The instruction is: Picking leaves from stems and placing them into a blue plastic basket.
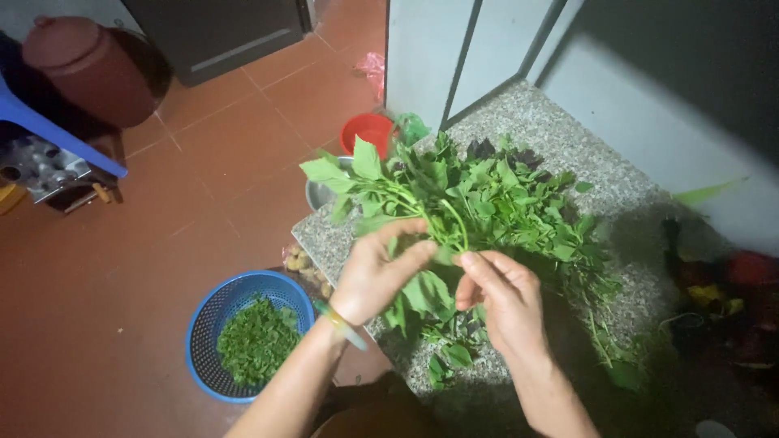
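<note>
Granite counter (560, 162) heaped with leafy greens (495, 203), above red tile floor (122, 243); blue basket (203, 324) below. Left hand (377, 272) and right hand (503, 296) close together, both pinched on one leafy stem (450, 223).

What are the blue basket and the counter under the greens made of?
Basket: likely plastic, judging by its bright uniform blue and moulded mesh of small holes. Counter: looks like granite or a similar speckled stone, with grey-and-white grain and a smooth, squared edge.
</note>
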